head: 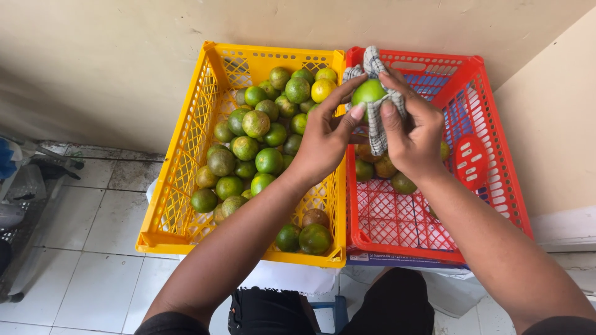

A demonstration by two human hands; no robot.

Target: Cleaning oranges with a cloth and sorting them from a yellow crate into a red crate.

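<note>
Above the seam between the yellow crate (180, 155) and the red crate (496, 161), your left hand (323, 139) and right hand (413, 133) both clamp a green orange (368, 91) wrapped in a checked cloth (377, 127). It looks firm, light and smooth-skinned, so I judge it may slip; cup its sides through the soft cloth, not bare fingertips
</note>
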